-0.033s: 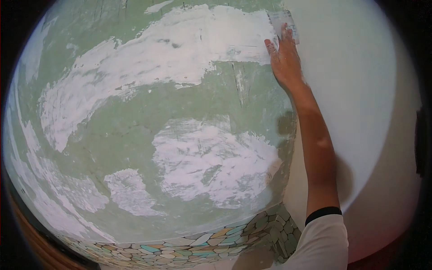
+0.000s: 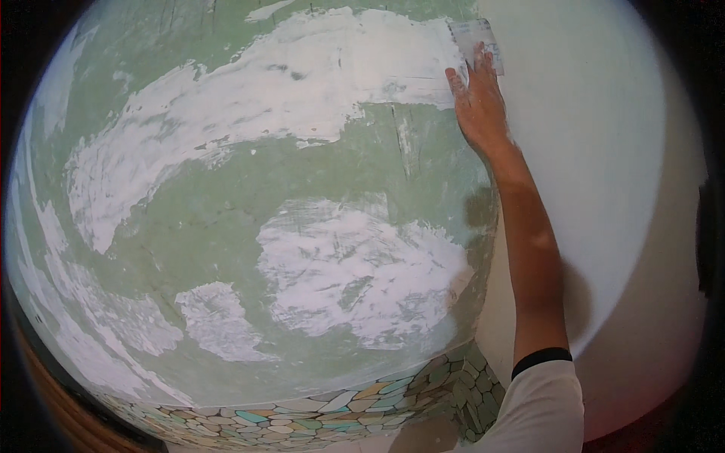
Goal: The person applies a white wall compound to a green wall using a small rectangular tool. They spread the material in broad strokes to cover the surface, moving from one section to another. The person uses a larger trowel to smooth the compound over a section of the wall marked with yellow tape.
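My right hand (image 2: 481, 109) is raised high at the inner corner of the room. It presses a thin, flat, pale rectangular putty spreader (image 2: 470, 32) against the wall, its fingers lying over the plate and the thumb apart at the left. The spreader sits at the right end of a broad, curved band of white putty (image 2: 302, 75) on the green wall (image 2: 226, 189). Below that band, a second rough putty patch (image 2: 362, 275) covers part of the wall. My left hand is out of view.
A smooth white wall (image 2: 581, 151) meets the green one at the corner, right beside my forearm. Multicoloured stone-look tiles (image 2: 332, 411) run along the wall's bottom. Smaller putty patches (image 2: 219, 321) lie at lower left. A brown wooden-looking edge (image 2: 68, 404) shows at the bottom left.
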Motion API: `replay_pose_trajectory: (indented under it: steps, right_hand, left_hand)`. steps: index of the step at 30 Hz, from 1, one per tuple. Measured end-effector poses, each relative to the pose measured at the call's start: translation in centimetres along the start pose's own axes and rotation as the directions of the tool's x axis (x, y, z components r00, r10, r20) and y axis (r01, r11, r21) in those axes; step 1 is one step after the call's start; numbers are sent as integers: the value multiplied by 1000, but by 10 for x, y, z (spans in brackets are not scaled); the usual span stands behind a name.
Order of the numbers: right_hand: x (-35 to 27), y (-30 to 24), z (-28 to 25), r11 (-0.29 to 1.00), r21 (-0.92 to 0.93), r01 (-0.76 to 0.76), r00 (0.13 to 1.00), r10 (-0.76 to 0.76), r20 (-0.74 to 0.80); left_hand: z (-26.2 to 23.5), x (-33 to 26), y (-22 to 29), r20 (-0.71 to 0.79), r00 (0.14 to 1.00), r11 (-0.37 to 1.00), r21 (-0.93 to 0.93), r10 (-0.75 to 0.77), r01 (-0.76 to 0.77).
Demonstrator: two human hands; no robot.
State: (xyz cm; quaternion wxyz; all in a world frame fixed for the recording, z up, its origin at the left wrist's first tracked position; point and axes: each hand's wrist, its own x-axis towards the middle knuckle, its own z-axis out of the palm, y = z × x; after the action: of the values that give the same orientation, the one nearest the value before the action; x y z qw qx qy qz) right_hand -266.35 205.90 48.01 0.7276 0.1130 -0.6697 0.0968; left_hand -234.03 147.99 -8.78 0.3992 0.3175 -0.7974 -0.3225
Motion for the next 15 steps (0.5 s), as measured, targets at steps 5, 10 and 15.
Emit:
replay_pose_trajectory:
  steps: [5,10,15]
  right_hand:
    - [-21,-31,-8,1000,-10,-1,1000,1,16]
    - [-35,-74,-9,997,-79,19,995,-11,94]
    - [-33,-132,-12,1000,-8,7,985,-6,173]
  left_hand:
    - [-6,1,6,43,997,996,-69,65,-62]
    - [-6,10,-2,82,993,992,-96,90,-82]
    - [4,32,-20,67,982,976,-140,175,-165]
